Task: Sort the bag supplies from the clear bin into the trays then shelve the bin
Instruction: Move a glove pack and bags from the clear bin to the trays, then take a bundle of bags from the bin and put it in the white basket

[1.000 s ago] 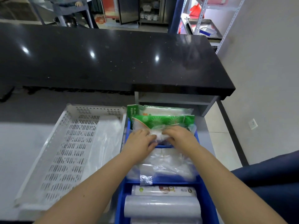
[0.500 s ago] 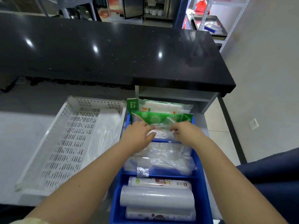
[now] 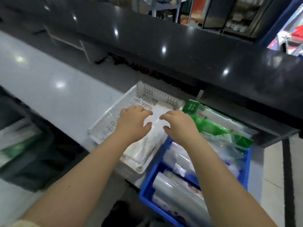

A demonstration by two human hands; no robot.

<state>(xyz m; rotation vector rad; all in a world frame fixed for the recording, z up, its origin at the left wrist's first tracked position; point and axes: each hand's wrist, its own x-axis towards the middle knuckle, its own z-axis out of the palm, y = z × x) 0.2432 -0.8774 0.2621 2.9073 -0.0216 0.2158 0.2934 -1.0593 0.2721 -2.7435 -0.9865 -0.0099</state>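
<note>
A white perforated tray (image 3: pixel 105 122) sits on the grey worktop, with a blue divided tray (image 3: pixel 147 190) to its right. A flat pack of clear bags (image 3: pixel 146 145) lies along the white tray's right side. My left hand (image 3: pixel 134 122) and my right hand (image 3: pixel 178 123) hover side by side over the far end of that pack, fingers spread and curled, gripping nothing that I can see. In the blue tray lie green-printed bag packs (image 3: pixel 211 126) at the far end, loose clear bags (image 3: pixel 178 154) in the middle and film rolls (image 3: pixel 180 190) nearest me.
A black glossy counter (image 3: pixel 196 63) overhangs the far side of both trays. The grey worktop (image 3: pixel 57 95) stretches away to the left. At lower left is a blurred dark container (image 3: pixel 24 145) holding pale and green items. Tiled floor shows at the right.
Both hands have moved left, from the blue tray's far compartment to over the white tray. A clear bag pack now lies under them. The view has swung left and is blurred.
</note>
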